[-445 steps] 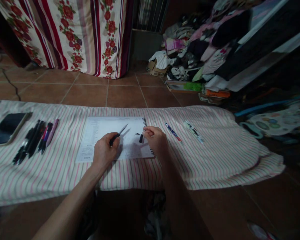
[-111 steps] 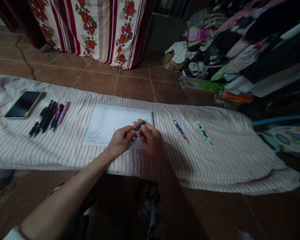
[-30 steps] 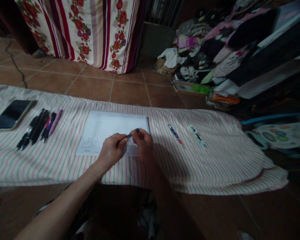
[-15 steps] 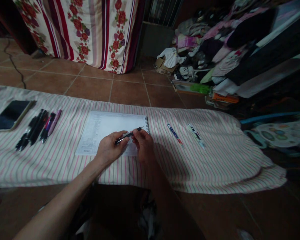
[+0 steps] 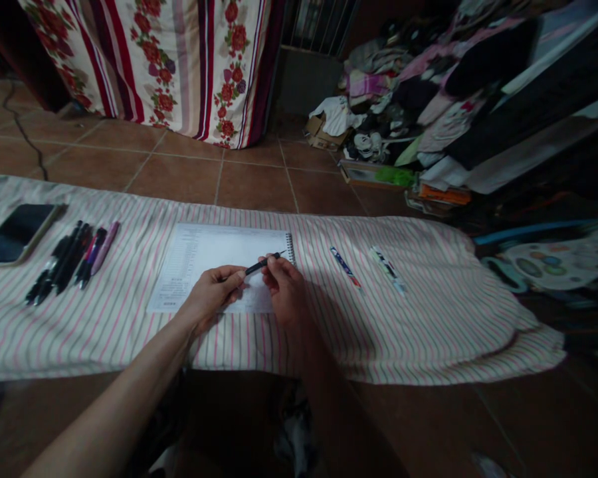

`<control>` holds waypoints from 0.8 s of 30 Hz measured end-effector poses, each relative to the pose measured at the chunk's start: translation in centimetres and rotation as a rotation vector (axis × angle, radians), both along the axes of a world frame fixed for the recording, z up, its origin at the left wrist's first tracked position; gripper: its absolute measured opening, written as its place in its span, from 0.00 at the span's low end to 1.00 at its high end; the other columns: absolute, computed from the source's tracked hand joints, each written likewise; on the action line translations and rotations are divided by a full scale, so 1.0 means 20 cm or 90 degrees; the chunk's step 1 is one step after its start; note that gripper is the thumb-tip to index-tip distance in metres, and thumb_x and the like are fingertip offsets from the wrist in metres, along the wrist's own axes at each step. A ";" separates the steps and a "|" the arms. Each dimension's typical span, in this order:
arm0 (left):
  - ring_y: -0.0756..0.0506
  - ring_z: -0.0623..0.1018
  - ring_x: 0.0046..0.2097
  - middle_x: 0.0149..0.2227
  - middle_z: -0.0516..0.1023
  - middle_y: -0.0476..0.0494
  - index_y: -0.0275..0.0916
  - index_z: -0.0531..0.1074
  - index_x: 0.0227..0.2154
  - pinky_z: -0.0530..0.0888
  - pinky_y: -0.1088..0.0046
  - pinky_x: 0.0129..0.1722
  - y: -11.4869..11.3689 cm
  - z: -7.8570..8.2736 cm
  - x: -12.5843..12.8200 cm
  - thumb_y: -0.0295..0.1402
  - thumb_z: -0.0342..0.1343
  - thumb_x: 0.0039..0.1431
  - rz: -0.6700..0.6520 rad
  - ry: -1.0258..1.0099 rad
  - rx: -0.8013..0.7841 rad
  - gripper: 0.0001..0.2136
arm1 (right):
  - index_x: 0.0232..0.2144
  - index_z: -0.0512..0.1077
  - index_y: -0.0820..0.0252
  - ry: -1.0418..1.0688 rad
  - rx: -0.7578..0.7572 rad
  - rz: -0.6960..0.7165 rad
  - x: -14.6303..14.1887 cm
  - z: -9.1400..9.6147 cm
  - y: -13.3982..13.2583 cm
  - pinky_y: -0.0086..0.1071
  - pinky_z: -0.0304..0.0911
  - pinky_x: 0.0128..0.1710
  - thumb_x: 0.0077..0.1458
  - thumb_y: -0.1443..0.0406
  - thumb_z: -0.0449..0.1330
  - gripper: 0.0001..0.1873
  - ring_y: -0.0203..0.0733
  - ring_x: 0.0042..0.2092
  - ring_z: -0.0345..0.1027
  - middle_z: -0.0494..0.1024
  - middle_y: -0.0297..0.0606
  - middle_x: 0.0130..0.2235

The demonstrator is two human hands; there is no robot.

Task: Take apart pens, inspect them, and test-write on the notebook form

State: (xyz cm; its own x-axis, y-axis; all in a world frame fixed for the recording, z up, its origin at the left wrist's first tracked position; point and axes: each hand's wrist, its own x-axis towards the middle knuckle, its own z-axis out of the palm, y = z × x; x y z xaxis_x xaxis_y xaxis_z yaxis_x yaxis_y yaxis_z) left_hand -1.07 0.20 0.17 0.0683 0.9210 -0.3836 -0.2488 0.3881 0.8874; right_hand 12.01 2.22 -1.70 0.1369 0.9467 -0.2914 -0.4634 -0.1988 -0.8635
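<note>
Both hands are over a spiral-bound notebook (image 5: 224, 245) with a white page, holding a black pen (image 5: 256, 267) between them. My left hand (image 5: 212, 292) is closed on the pen's rear part, thumb and fingers pinching it. Closer to the front end, the fingers of my right hand (image 5: 286, 284) pinch the pen. Its thin tip points up and to the right, toward the notebook's coil. To the right of my right hand lie a pen with a blue and red pattern (image 5: 345, 268) and a white patterned pen (image 5: 387, 269).
A striped cloth (image 5: 428, 318) covers the low surface. On its left are a dark phone (image 5: 17, 232), several black pens (image 5: 67, 259) and a pink pen (image 5: 105, 247). Beyond are floor tiles (image 5: 249, 182), a floral curtain (image 5: 189, 73) and piled clothes (image 5: 408, 86) at right.
My left hand has slid back along the pen, down and to the left, baring more of its barrel. My right hand keeps its pinch near the tip. The view has shifted slightly.
</note>
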 end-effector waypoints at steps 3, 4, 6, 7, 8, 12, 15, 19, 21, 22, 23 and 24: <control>0.58 0.58 0.17 0.17 0.67 0.53 0.32 0.74 0.30 0.50 0.80 0.17 0.00 0.00 -0.01 0.42 0.64 0.39 -0.003 0.013 0.009 0.19 | 0.34 0.75 0.58 0.015 0.000 0.030 0.01 0.00 0.00 0.25 0.63 0.27 0.36 0.58 0.67 0.19 0.32 0.30 0.68 0.79 0.37 0.38; 0.57 0.58 0.17 0.17 0.67 0.53 0.32 0.74 0.30 0.51 0.80 0.17 0.00 0.00 -0.01 0.42 0.64 0.39 0.000 0.020 0.009 0.18 | 0.35 0.75 0.57 0.012 0.000 0.040 0.02 0.00 0.00 0.25 0.63 0.28 0.36 0.59 0.67 0.20 0.32 0.30 0.68 0.79 0.37 0.38; 0.57 0.59 0.18 0.17 0.67 0.53 0.32 0.74 0.30 0.52 0.80 0.18 -0.01 0.00 -0.01 0.42 0.64 0.38 0.011 0.034 0.012 0.19 | 0.36 0.76 0.57 -0.001 0.001 0.047 0.03 0.00 0.00 0.25 0.63 0.28 0.37 0.60 0.67 0.19 0.32 0.31 0.68 0.79 0.37 0.39; 0.56 0.60 0.18 0.18 0.67 0.53 0.32 0.74 0.31 0.53 0.80 0.18 -0.01 0.00 -0.01 0.41 0.64 0.38 0.017 0.040 0.013 0.18 | 0.35 0.76 0.56 -0.008 0.000 0.047 0.03 0.00 0.00 0.26 0.63 0.28 0.37 0.60 0.67 0.18 0.32 0.30 0.68 0.79 0.37 0.39; 0.56 0.61 0.19 0.18 0.68 0.52 0.32 0.74 0.31 0.55 0.79 0.19 -0.01 0.00 -0.02 0.41 0.64 0.38 0.021 0.046 0.015 0.18 | 0.35 0.76 0.56 -0.014 -0.002 0.045 0.03 -0.01 0.01 0.26 0.63 0.28 0.37 0.60 0.67 0.18 0.32 0.30 0.68 0.79 0.37 0.38; 0.56 0.62 0.20 0.20 0.70 0.50 0.32 0.75 0.30 0.58 0.79 0.21 0.00 0.00 -0.03 0.39 0.64 0.38 0.025 0.064 0.026 0.17 | 0.32 0.76 0.57 -0.029 0.006 0.031 0.02 -0.02 0.01 0.26 0.62 0.28 0.36 0.59 0.68 0.16 0.31 0.29 0.67 0.79 0.36 0.36; 0.56 0.63 0.20 0.21 0.70 0.51 0.32 0.75 0.31 0.59 0.79 0.21 0.00 0.00 -0.03 0.38 0.64 0.39 0.035 0.080 0.034 0.16 | 0.30 0.75 0.58 -0.042 0.028 0.016 0.01 -0.03 0.01 0.26 0.62 0.29 0.35 0.58 0.68 0.16 0.30 0.28 0.65 0.78 0.34 0.34; 0.55 0.64 0.21 0.20 0.69 0.51 0.32 0.75 0.33 0.60 0.79 0.22 0.00 -0.01 -0.01 0.37 0.63 0.39 0.042 0.086 0.049 0.16 | 0.27 0.73 0.59 -0.089 0.060 -0.004 0.01 -0.06 0.02 0.26 0.61 0.28 0.38 0.55 0.67 0.15 0.30 0.26 0.62 0.73 0.30 0.25; 0.55 0.64 0.21 0.20 0.69 0.52 0.32 0.76 0.32 0.61 0.78 0.22 0.00 -0.02 -0.01 0.36 0.63 0.39 0.048 0.094 0.059 0.16 | 0.25 0.71 0.60 -0.125 0.074 -0.007 0.01 -0.07 0.02 0.26 0.59 0.26 0.39 0.54 0.66 0.16 0.30 0.24 0.60 0.69 0.29 0.22; 0.55 0.64 0.21 0.19 0.69 0.52 0.32 0.76 0.32 0.61 0.78 0.23 0.00 -0.02 0.00 0.36 0.63 0.39 0.050 0.098 0.062 0.16 | 0.24 0.70 0.60 -0.143 0.079 -0.009 0.01 -0.07 0.02 0.26 0.58 0.26 0.40 0.53 0.66 0.16 0.30 0.24 0.60 0.68 0.28 0.21; 0.55 0.65 0.21 0.19 0.69 0.52 0.32 0.76 0.32 0.62 0.78 0.23 0.00 -0.02 0.00 0.36 0.63 0.39 0.052 0.102 0.063 0.16 | 0.24 0.70 0.60 -0.159 0.081 -0.013 0.01 -0.07 0.01 0.26 0.58 0.25 0.41 0.53 0.65 0.17 0.30 0.23 0.59 0.67 0.28 0.20; 0.54 0.65 0.21 0.19 0.69 0.52 0.32 0.76 0.32 0.62 0.78 0.23 0.00 -0.02 0.00 0.36 0.63 0.39 0.052 0.104 0.063 0.16 | 0.23 0.69 0.60 -0.170 0.080 -0.018 0.00 -0.07 0.01 0.26 0.57 0.24 0.41 0.52 0.65 0.17 0.31 0.23 0.59 0.67 0.28 0.20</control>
State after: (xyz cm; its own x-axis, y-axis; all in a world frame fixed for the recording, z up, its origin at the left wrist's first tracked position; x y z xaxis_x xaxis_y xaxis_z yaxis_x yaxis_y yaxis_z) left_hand -1.07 0.15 -0.19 -0.0639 0.9545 -0.2914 -0.1252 0.2820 0.9512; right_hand 12.11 2.47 -3.10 0.2201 0.9678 -0.1220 -0.2201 -0.0726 -0.9728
